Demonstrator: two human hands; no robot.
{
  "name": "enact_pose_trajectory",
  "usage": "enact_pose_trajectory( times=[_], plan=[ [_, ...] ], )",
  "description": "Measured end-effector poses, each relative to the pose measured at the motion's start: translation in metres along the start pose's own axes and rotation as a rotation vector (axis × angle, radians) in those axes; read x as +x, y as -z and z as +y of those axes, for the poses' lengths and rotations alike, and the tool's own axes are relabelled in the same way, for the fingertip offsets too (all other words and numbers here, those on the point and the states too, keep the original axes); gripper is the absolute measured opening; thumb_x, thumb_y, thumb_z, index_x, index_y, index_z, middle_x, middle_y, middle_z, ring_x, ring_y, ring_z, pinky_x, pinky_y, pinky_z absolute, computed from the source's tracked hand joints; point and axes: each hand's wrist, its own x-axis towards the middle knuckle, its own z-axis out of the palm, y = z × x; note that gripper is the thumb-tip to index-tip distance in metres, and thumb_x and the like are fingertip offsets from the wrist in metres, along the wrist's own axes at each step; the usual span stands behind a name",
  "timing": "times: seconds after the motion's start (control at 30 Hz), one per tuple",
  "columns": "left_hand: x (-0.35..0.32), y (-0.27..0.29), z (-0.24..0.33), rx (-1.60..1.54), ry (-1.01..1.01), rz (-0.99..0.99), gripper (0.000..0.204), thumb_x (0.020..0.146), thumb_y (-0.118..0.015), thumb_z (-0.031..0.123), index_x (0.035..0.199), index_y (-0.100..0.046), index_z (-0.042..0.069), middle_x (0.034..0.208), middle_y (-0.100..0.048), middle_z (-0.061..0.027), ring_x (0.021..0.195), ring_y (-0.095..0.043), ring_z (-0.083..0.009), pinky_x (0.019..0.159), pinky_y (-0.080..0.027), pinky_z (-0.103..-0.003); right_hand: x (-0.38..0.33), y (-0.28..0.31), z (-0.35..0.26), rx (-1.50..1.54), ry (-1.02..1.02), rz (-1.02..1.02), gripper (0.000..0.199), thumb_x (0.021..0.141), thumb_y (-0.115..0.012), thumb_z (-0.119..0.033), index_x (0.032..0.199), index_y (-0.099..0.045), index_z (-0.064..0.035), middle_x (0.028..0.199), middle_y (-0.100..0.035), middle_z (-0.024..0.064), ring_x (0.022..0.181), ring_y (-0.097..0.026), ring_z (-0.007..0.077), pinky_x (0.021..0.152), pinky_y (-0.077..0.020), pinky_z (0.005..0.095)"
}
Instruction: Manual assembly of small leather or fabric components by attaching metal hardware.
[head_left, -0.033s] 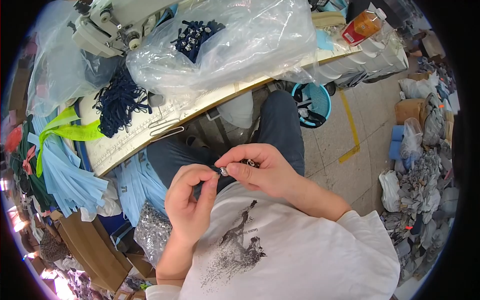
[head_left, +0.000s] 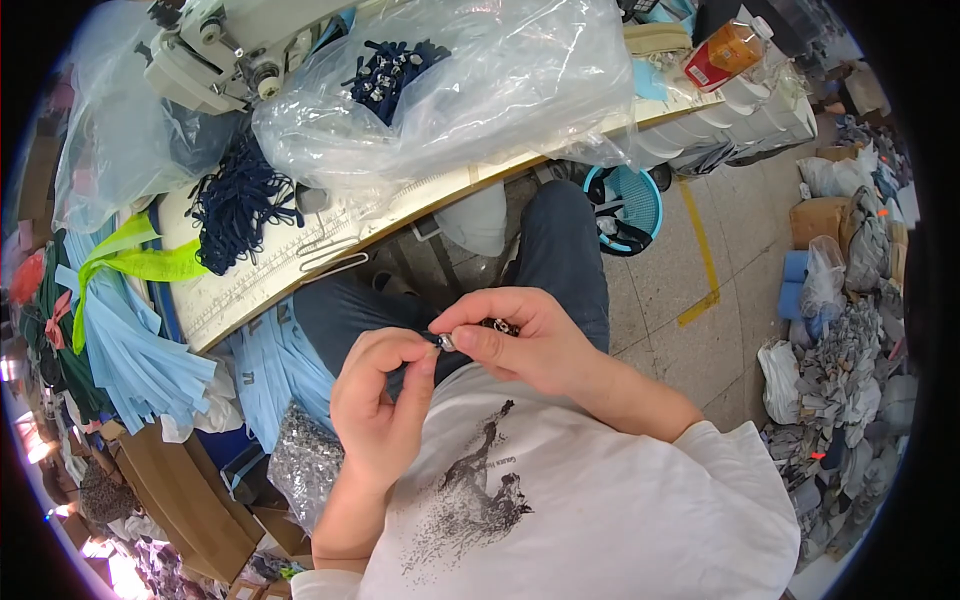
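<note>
Over my lap my two hands meet at their fingertips. My left hand pinches the end of a small dark cord loop, mostly hidden by the fingers. A small shiny silver metal piece sits between thumb and forefinger of my right hand, touching the dark loop. Further small metal pieces show in the curl of that hand's fingers. On the table lies a heap of navy cord loops. Similar navy loops with silver pieces lie on the clear plastic bag.
A sewing machine head stands at the table's far left. Pale blue fabric strips and a lime green strip hang at the left. A blue basket stands on the floor, and an orange bottle at the far right.
</note>
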Motion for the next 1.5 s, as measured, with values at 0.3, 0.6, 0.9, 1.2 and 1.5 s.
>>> enact_pose_trajectory(
  times=[0.3, 0.6, 0.9, 1.2, 1.5],
  plan=[
    [0.003, -0.003, 0.007, 0.160, -0.011, 0.025, 0.018, 0.079, -0.066, -0.011, 0.094, -0.062, -0.003, 0.092, -0.064, -0.0128, 0.081, -0.062, -0.0220, 0.073, -0.049, -0.027, 0.001, -0.003, -0.001, -0.071, 0.043, 0.042, 0.020, 0.094, -0.061, -0.012, 0.111, -0.066, -0.0018, 0.097, -0.065, -0.0001, 0.088, -0.055, 0.0041, 0.075, -0.0448, 0.0197],
    [0.005, 0.001, 0.007, 0.257, -0.096, -0.026, 0.018, 0.077, -0.066, -0.010, 0.093, -0.062, -0.001, 0.091, -0.062, -0.0107, 0.079, -0.059, -0.0210, 0.069, -0.048, -0.027, 0.002, -0.003, -0.001, -0.172, 0.098, 0.065, 0.019, 0.095, -0.061, -0.012, 0.110, -0.066, -0.0021, 0.097, -0.065, 0.0008, 0.089, -0.056, 0.0050, 0.075, -0.0452, 0.0206],
    [0.010, 0.001, 0.011, 0.476, -0.226, -0.068, 0.020, 0.075, -0.067, -0.009, 0.092, -0.062, 0.000, 0.089, -0.061, -0.0094, 0.074, -0.056, -0.0222, 0.063, -0.047, -0.029, 0.007, 0.001, 0.010, -0.450, 0.373, 0.074, 0.016, 0.094, -0.061, -0.009, 0.108, -0.067, -0.0042, 0.090, -0.060, 0.0002, 0.077, -0.052, 0.0054, 0.066, -0.0420, 0.0212],
    [0.011, 0.000, 0.013, 0.481, -0.192, -0.052, 0.017, 0.076, -0.068, -0.008, 0.091, -0.063, 0.000, 0.088, -0.061, -0.0097, 0.075, -0.057, -0.0217, 0.061, -0.047, -0.028, 0.008, 0.001, 0.010, -0.514, 0.382, 0.084, 0.016, 0.093, -0.060, -0.004, 0.108, -0.066, -0.0016, 0.096, -0.064, 0.0060, 0.087, -0.059, 0.0122, 0.074, -0.0465, 0.0238],
    [0.010, 0.000, 0.011, 0.489, -0.157, -0.034, 0.016, 0.076, -0.067, -0.007, 0.089, -0.061, 0.001, 0.086, -0.060, -0.0091, 0.073, -0.056, -0.0218, 0.062, -0.046, -0.029, 0.009, 0.000, 0.011, -0.571, 0.448, 0.119, 0.016, 0.092, -0.062, -0.007, 0.107, -0.066, -0.0037, 0.088, -0.061, 0.0041, 0.076, -0.056, 0.0116, 0.064, -0.0439, 0.0248]
  ],
)
